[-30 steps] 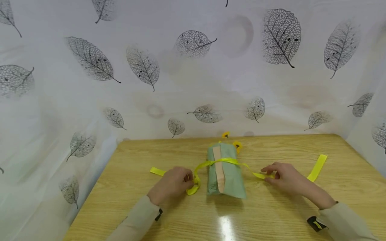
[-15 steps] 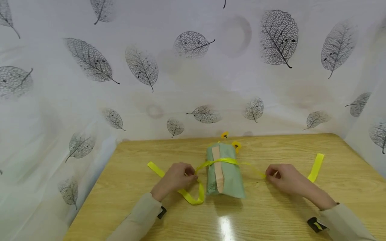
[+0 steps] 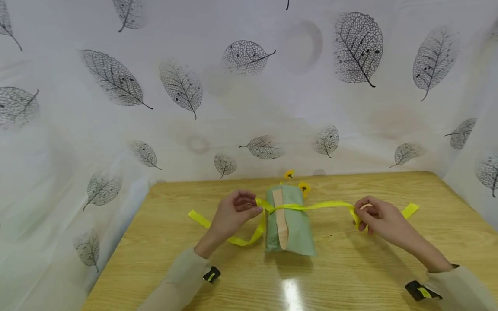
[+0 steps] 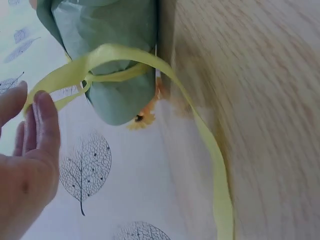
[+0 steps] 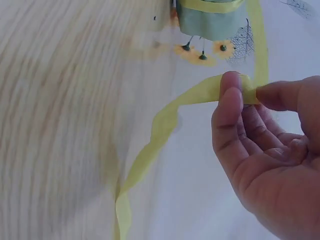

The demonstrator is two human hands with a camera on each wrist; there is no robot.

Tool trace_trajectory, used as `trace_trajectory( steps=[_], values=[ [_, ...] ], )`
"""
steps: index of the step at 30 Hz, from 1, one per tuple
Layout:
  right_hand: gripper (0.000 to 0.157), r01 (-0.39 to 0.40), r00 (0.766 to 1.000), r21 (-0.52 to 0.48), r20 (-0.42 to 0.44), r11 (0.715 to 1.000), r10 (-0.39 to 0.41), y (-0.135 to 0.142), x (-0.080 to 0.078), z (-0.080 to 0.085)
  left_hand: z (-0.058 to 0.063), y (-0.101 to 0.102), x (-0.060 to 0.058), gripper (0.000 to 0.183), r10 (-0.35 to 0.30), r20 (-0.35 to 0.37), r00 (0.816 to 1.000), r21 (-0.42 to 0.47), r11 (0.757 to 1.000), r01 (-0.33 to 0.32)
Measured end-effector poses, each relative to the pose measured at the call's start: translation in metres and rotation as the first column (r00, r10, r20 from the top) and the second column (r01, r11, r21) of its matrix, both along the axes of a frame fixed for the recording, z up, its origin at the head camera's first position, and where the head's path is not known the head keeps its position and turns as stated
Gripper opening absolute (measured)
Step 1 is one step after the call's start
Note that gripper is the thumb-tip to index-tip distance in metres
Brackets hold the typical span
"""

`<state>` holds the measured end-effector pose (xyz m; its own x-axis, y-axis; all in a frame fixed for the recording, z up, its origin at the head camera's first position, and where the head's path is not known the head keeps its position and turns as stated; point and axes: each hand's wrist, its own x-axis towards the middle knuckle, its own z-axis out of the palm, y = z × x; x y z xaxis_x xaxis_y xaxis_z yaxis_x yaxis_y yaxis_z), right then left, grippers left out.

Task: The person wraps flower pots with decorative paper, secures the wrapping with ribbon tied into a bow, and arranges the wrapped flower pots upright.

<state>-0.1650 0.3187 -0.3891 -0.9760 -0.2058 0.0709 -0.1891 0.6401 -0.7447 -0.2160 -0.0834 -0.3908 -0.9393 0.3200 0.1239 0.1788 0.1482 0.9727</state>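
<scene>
Near the middle of the table a bouquet wrapped in green paper (image 3: pixel 299 235) lies with a pale strip down its front. Yellow flowers (image 3: pixel 304 188) peek from its far end. A yellow ribbon (image 3: pixel 327 205) crosses round its middle. My left hand (image 3: pixel 233 214), just left of the bouquet, pinches the ribbon between thumb and fingertips; the left wrist view shows the ribbon (image 4: pixel 220 185) trailing from that grip in a long loop. On the other side, my right hand (image 3: pixel 383 218) pinches the ribbon's right length, which runs nearly straight from the wrap. Its tail (image 5: pixel 165 122) hangs past the fingers.
The wooden table (image 3: pixel 334 276) carries the loose left ribbon end (image 3: pixel 199 219) and the right end (image 3: pixel 410 210). A white curtain (image 3: pixel 249 108) printed with leaf skeletons stands behind and beside the table. Dark wrist cameras (image 3: pixel 422 290) sit under the sleeves.
Both hands have risen from near the table while holding the ribbon. The right length, slack before, now runs nearly straight. The left loop has shifted away from me; the bouquet stays put.
</scene>
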Motion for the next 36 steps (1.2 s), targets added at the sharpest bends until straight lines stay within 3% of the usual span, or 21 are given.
trace_trajectory(
  steps=[3,6,10,13,17,24,27,33,36],
  values=[
    [0.025,-0.015,1.000,-0.029,-0.001,0.999,0.015,0.003,0.002,0.001,0.001,0.006,0.001,0.033,-0.002,-0.080,0.997,0.007,1.000,0.003],
    [0.028,-0.011,1.000,0.010,-0.020,1.000,0.011,0.006,0.005,0.002,0.000,0.010,0.001,0.024,0.014,-0.188,0.982,-0.026,0.999,-0.020],
    [0.034,0.013,0.999,0.094,-0.037,0.996,-0.009,0.008,0.009,0.001,-0.002,0.015,0.002,0.012,0.039,-0.334,0.942,-0.083,0.994,-0.070],
    [0.032,0.029,0.998,0.137,-0.051,0.990,-0.022,0.009,0.011,0.001,-0.001,0.017,0.002,0.010,0.041,-0.400,0.916,-0.105,0.990,-0.091],
    [0.028,0.043,0.998,0.166,-0.062,0.985,-0.033,0.010,0.014,0.000,0.000,0.021,0.001,0.011,0.022,-0.420,0.907,-0.112,0.991,-0.076],
    [0.020,0.056,0.996,0.211,-0.084,0.976,-0.039,0.010,0.015,-0.004,0.002,0.026,0.002,0.020,0.029,-0.382,0.924,-0.104,0.992,-0.074],
    [0.016,0.079,0.991,0.231,-0.123,0.970,-0.051,0.012,0.015,-0.005,0.002,0.025,0.003,0.020,0.015,-0.393,0.919,-0.100,0.993,-0.059],
    [0.013,0.156,0.961,0.266,-0.262,0.951,-0.084,0.022,0.012,-0.014,0.005,0.023,0.003,0.010,-0.010,-0.445,0.896,-0.130,0.990,-0.054],
    [0.014,0.184,0.937,0.291,-0.341,0.939,-0.078,0.031,0.009,-0.020,0.005,0.023,0.003,0.009,-0.008,-0.449,0.894,-0.131,0.990,-0.057]
  ],
)
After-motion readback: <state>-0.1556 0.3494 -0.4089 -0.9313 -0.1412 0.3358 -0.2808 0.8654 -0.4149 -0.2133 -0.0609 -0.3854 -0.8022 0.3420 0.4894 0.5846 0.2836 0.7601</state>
